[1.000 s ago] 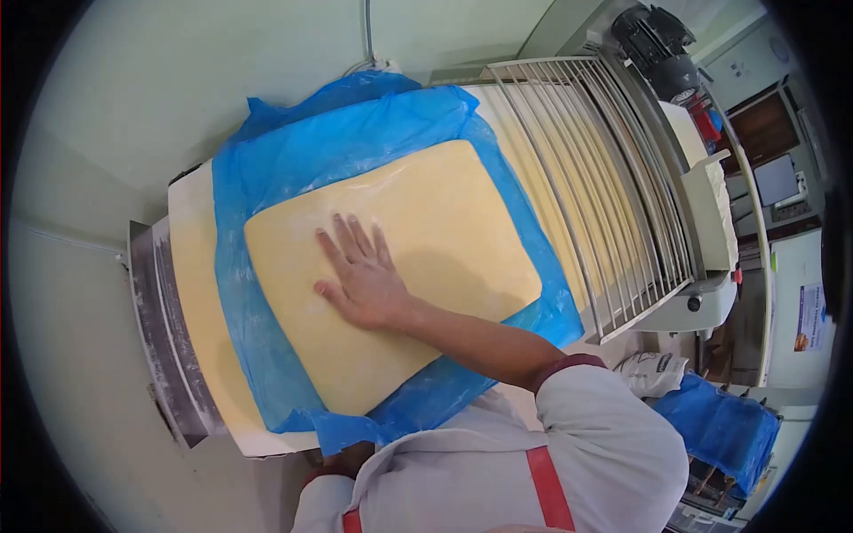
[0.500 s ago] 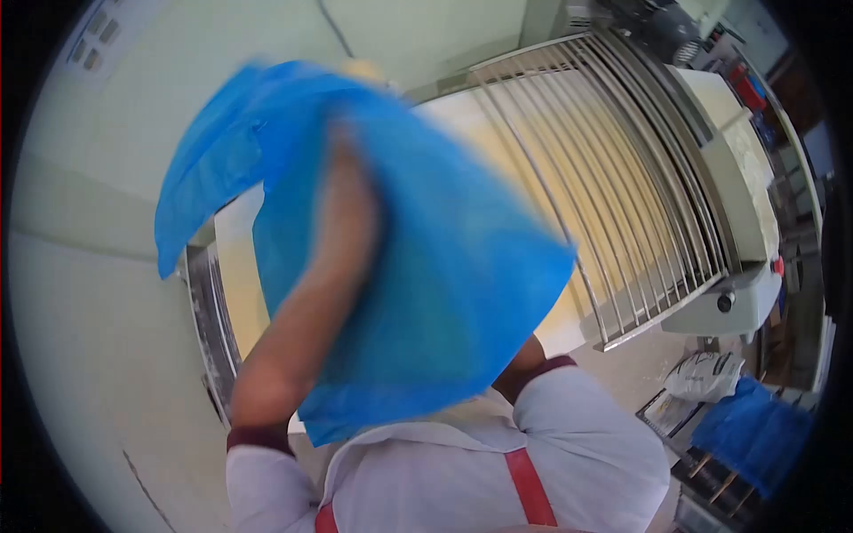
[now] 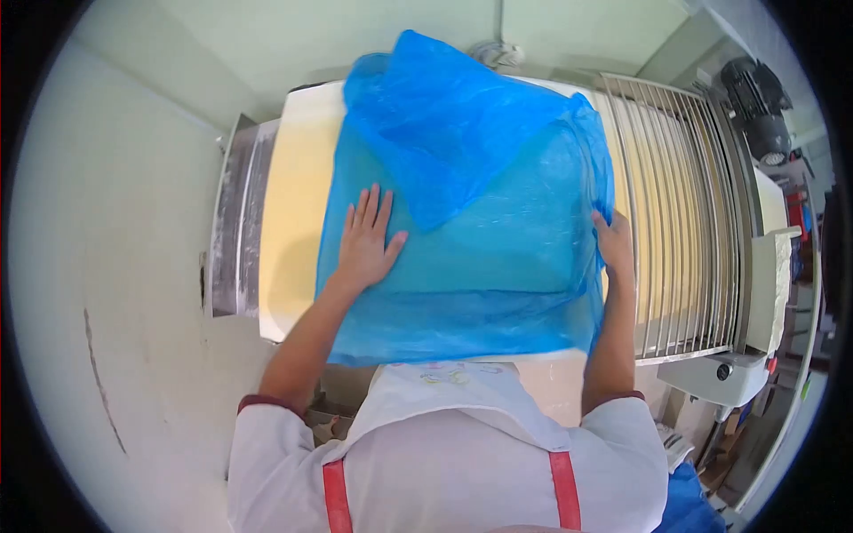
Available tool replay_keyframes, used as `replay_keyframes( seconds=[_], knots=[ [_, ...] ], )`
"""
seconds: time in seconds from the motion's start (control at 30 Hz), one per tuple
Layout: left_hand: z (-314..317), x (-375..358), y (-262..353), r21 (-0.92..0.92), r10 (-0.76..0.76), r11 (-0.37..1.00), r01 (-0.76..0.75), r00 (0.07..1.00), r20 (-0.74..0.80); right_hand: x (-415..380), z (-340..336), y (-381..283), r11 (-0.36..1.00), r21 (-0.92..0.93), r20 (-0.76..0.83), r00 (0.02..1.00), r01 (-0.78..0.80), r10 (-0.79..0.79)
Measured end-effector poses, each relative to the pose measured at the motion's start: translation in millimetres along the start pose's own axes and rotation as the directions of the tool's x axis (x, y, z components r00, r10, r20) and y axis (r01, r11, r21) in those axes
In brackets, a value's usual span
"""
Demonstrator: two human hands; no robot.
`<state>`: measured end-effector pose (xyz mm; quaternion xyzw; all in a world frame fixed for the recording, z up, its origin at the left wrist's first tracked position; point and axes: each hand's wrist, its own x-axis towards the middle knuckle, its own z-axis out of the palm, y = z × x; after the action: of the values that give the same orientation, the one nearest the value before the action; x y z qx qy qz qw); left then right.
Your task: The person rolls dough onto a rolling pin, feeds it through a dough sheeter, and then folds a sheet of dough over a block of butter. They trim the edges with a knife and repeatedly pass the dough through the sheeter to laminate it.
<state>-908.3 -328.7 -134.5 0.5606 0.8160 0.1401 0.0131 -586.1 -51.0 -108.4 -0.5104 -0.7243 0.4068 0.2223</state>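
Pale belt (image 3: 293, 204) is covered by blue plastic (image 3: 480, 231), pressed flat by the open left hand (image 3: 366, 240), pinched by the right hand (image 3: 613, 244); the loose fold could be snagged on the metal guard (image 3: 684, 204)

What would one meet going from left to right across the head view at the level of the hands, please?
Floured metal side of the machine → yellow belt → left hand → blue plastic sheet → right hand → metal guard grille.
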Motion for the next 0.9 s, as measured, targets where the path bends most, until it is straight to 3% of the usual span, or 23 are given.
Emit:
replay_keyframes(
  seconds=[0.07,0.1,0.13,0.17,0.2,0.23,0.27,0.3,0.33,0.37,0.43,0.5,0.53,0.63,0.7,0.73,0.77,0.8,0.83,0.9],
  knots=[
    [-2,-48,-8,-0.190,-0.043,0.981,0.033,0.998,-0.047,6,52,-30,0.951,0.301,-0.087,0.995,0.078,-0.054],
    [-9,-67,-17,-0.298,-0.083,0.953,0.059,0.994,-0.067,-12,85,-96,0.974,0.225,-0.116,0.993,0.028,-0.002],
    [-19,-83,-32,-0.394,-0.141,0.914,0.096,0.986,-0.087,7,164,-71,0.725,-0.361,-0.203,0.709,0.587,-0.675],
    [-34,-102,-51,-0.473,-0.253,0.865,0.168,0.960,-0.121,-55,172,-190,0.802,-0.332,0.280,0.864,0.497,-0.419],
    [-50,-126,-73,-0.543,-0.364,0.808,0.226,0.918,-0.159,-99,249,-199,0.624,-0.034,0.103,0.624,0.781,-0.775],
    [-67,-155,-96,-0.608,-0.478,0.743,0.281,0.858,-0.188,-168,270,-255,0.681,0.382,0.377,0.567,0.625,-0.732],
    [-84,-192,-118,-0.672,-0.587,0.668,0.321,0.782,-0.209,-242,334,-305,0.628,0.484,0.471,0.424,0.610,-0.774],
    [-101,-235,-138,-0.733,-0.683,0.588,0.341,0.695,-0.224,-303,317,-337,0.417,0.503,0.392,0.230,0.757,-0.891],
    [-116,-279,-154,-0.799,-0.767,0.499,0.337,0.601,-0.225,-348,312,-369,0.423,0.802,0.519,-0.142,0.423,-0.843],
    [-126,-323,-166,-0.850,-0.825,0.423,0.314,0.522,-0.217,-405,332,-391,0.137,0.972,0.166,-0.144,0.189,-0.976],
    [-137,-401,-178,-0.929,-0.908,0.279,0.241,0.380,-0.174,-423,269,-455,0.024,0.962,0.077,-0.183,0.273,-0.980],
    [-140,-454,-183,-0.973,-0.939,0.179,0.145,0.319,-0.126,-399,273,-510,0.194,0.909,0.242,-0.089,0.368,-0.966],
    [-139,-473,-181,-0.986,-0.948,0.144,0.089,0.299,-0.111,-391,339,-528,-0.209,0.750,-0.278,0.012,0.628,-0.961],
    [-127,-509,-173,-0.998,-0.914,0.017,-0.066,0.405,-0.042,-304,411,-460,0.285,0.793,0.256,0.129,0.539,-0.958],
    [-102,-519,-154,-0.994,-0.807,-0.069,-0.082,0.591,0.007,-311,507,-327,0.605,0.600,0.717,-0.017,0.522,-0.697],
    [-83,-517,-140,-0.998,-0.753,-0.063,-0.025,0.657,0.031,-364,502,-267,0.525,0.654,0.673,-0.101,0.545,-0.733],
    [-63,-515,-119,-0.996,-0.755,-0.028,0.080,0.652,0.073,-396,491,-219,0.510,0.636,0.711,-0.185,0.579,-0.678],
    [-51,-505,-92,-0.937,-0.831,0.013,0.349,0.525,0.184,-412,481,-194,0.497,0.598,0.760,-0.248,0.629,-0.601],
    [-19,-506,-68,-0.975,-0.873,-0.172,0.139,0.437,0.217,-420,471,-177,0.468,0.558,0.797,-0.287,0.685,-0.531],
    [-17,-523,-41,-0.953,-0.897,-0.270,-0.137,0.397,0.197,-412,468,-176,0.391,0.461,0.858,-0.289,0.797,-0.424]
  ],
)
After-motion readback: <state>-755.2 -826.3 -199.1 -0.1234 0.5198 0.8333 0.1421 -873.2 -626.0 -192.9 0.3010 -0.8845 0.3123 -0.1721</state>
